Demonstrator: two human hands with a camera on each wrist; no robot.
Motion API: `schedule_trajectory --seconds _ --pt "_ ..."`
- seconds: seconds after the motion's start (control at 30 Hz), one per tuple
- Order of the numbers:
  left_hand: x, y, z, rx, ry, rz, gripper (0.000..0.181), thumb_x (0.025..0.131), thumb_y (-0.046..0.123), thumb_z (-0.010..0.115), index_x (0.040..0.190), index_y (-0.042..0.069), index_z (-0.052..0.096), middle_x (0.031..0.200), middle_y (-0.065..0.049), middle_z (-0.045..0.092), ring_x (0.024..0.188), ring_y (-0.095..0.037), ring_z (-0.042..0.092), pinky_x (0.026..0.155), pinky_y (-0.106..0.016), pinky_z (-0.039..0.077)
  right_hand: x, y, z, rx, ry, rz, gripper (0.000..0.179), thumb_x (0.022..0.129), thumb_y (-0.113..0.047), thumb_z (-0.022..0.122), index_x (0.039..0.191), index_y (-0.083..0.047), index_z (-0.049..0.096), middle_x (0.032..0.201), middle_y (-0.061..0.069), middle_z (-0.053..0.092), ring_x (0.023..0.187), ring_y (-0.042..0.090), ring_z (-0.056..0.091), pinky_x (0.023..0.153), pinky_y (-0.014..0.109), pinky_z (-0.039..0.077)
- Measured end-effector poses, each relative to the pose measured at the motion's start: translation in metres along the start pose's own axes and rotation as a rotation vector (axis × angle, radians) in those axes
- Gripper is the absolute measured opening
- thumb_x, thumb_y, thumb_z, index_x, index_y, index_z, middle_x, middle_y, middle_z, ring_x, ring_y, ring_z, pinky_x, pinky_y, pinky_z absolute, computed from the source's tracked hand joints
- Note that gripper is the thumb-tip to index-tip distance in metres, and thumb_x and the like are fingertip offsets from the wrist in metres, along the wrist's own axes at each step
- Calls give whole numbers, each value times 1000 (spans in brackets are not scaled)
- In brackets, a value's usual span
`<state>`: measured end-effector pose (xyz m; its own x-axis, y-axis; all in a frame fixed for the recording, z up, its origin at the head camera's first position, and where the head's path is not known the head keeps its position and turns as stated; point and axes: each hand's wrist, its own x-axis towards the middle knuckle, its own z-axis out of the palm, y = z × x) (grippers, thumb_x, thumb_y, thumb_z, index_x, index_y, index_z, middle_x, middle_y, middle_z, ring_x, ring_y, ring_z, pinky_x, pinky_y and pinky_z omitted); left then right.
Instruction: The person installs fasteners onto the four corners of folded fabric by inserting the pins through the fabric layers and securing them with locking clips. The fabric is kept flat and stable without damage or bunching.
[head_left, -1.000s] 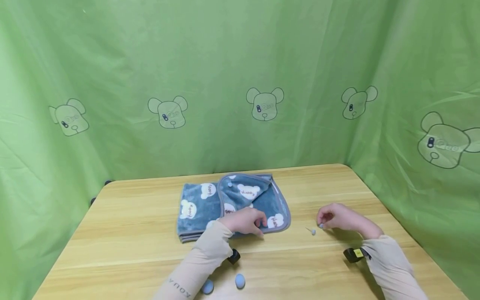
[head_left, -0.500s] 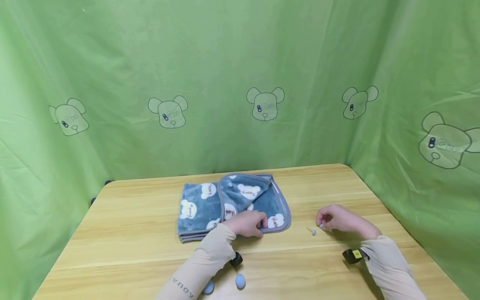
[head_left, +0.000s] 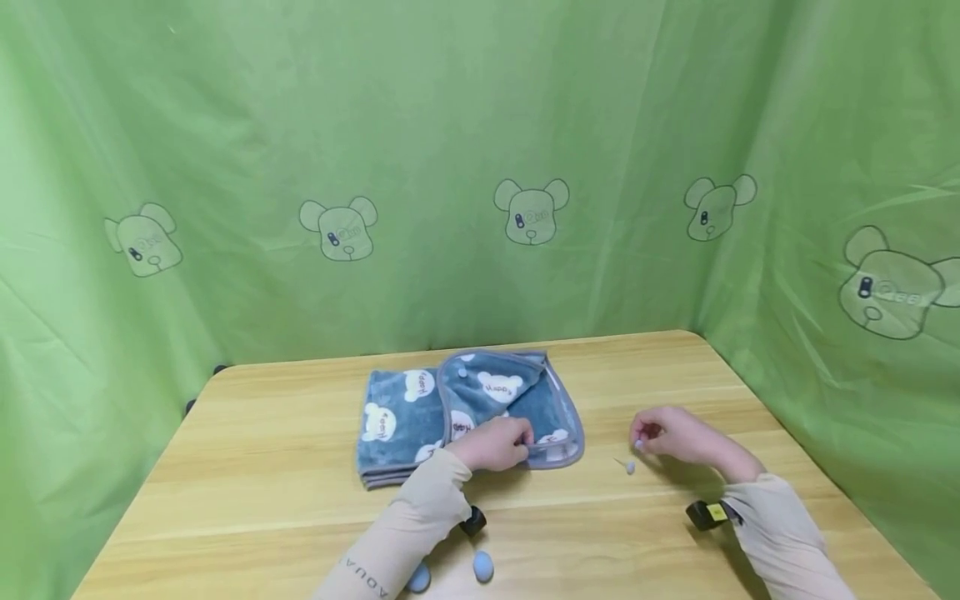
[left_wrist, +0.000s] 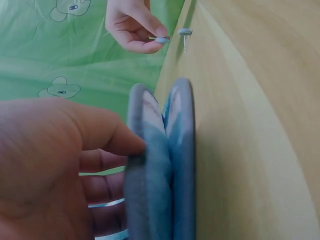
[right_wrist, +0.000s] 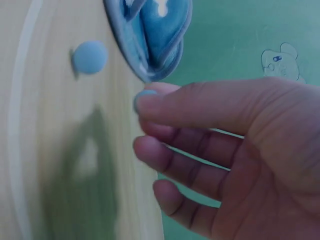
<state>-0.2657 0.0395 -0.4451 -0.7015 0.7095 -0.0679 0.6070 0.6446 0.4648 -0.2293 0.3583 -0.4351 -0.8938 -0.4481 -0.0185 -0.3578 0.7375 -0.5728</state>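
Note:
A folded blue fleece blanket [head_left: 401,429] with white bear heads and grey binding lies on the wooden table. Its upper layer's bound edge [left_wrist: 137,200] is pinched by my left hand [head_left: 495,444] and raised off the layer below. To the right, my right hand [head_left: 678,435] holds a small light-blue round cap [right_wrist: 143,98] between thumb and forefinger, just above the table. A pin [left_wrist: 185,33] with a round light-blue head and thin shank rests on the table beside that hand. One small blue round piece [head_left: 462,373] sits on the blanket's folded-over flap.
Two light-blue round pieces are near the table's front: one [head_left: 483,567] in plain view, the other [head_left: 420,578] partly behind the left sleeve. A green curtain [head_left: 420,283] with bear outlines surrounds the back and sides of the table [head_left: 247,467].
The blanket's near right edge has been lifted and turned up by my left hand. My right hand, with the cap, has shifted only slightly up and left.

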Motion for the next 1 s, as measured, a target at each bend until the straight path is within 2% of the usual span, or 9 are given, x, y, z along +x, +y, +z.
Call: schedule_trajectory --seconds 0.07,0.2,0.33,0.47,0.53,0.63,0.77,1.0 --pt "0 -1 -2 -42 44 -3 3 93 14 60 91 12 59 78 6 54 67 -5 47 64 -17 41 2 -4 -1 -20 31 -20 7 83 -1 68 85 -7 66 81 -3 63 75 1 53 67 21 48" --pt "1 -4 -7 -123 155 -12 14 93 21 64 85 14 55 71 7 50 61 -5 45 58 -18 38 10 -12 -2 -65 109 -73 8 82 -2 70 86 -8 66 82 -6 64 78 0 54 72 25 50" --pt "1 -9 -11 -168 261 -24 21 94 27 64 80 16 52 67 8 48 57 -5 43 54 -19 35 21 -23 1 -47 179 -97 8 84 -5 70 87 -12 67 84 -6 66 80 -1 55 72 25 50" --pt "1 -12 -16 -221 343 -44 20 96 26 62 82 16 53 63 7 44 54 -5 39 51 -19 32 33 -35 7 66 239 -131 6 87 -8 70 89 -13 69 86 -2 68 81 -1 56 71 23 49" --pt "0 -14 -19 -240 384 -57 16 97 26 61 86 15 56 63 7 43 53 -5 38 50 -19 32 41 -42 12 133 262 -152 4 87 -7 70 90 -10 69 87 2 69 81 -1 57 71 23 50" --pt "0 -17 -22 -263 448 -71 10 97 24 60 95 14 61 64 7 46 53 -4 40 49 -19 34 52 -54 21 231 285 -174 7 87 -6 69 93 -3 69 89 8 69 81 0 59 71 22 52" --pt "-2 -18 -26 -301 516 -70 14 97 23 59 103 11 64 67 4 53 55 -5 44 51 -20 37 66 -71 34 325 306 -157 13 87 -8 70 98 0 69 92 12 69 82 1 60 72 21 53" --pt "-3 -19 -26 -329 566 -87 14 98 24 58 103 11 63 71 1 57 57 -6 46 53 -20 39 85 -90 56 408 362 -139 14 88 -11 71 98 -3 69 93 14 69 81 3 59 70 21 51"
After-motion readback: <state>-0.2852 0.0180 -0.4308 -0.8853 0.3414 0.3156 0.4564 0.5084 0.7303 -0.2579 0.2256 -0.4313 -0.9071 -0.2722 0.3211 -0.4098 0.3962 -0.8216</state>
